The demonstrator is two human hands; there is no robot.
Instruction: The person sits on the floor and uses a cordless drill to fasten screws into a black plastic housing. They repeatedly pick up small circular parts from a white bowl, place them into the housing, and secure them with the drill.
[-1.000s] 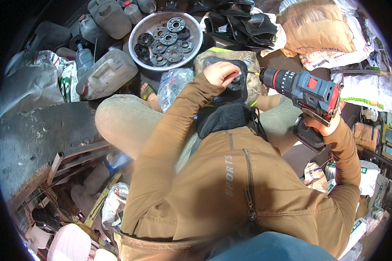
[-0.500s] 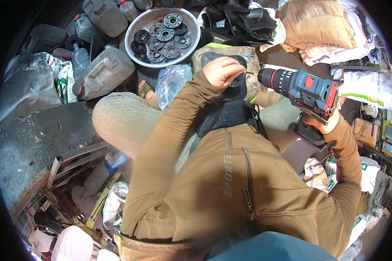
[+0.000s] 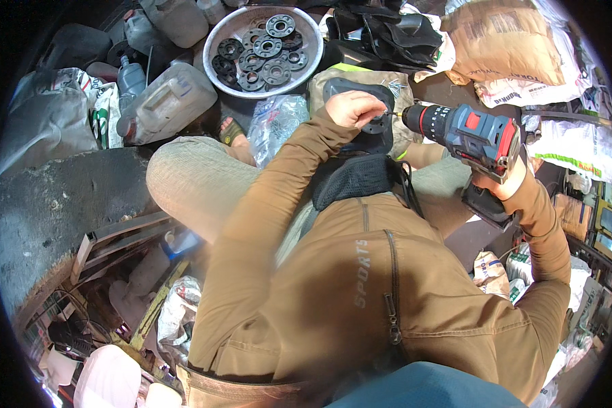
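Left hand (image 3: 352, 109) is gripping a black round metal flange (image 3: 376, 126), steadying it; right hand (image 3: 498, 182), beside it, is grasping a red-and-blue cordless drill (image 3: 466, 133) aimed at it.

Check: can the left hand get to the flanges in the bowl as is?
Probably yes, once freed. The left hand grips a dark part against the drill bit. The bowl of flanges sits just beyond, open-topped, with nothing between.

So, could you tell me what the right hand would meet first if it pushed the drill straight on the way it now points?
The right hand aims the red and blue drill leftward; its bit tip would first meet the dark round part pinched in the left hand, which it looks close to touching already, though depth is unclear.
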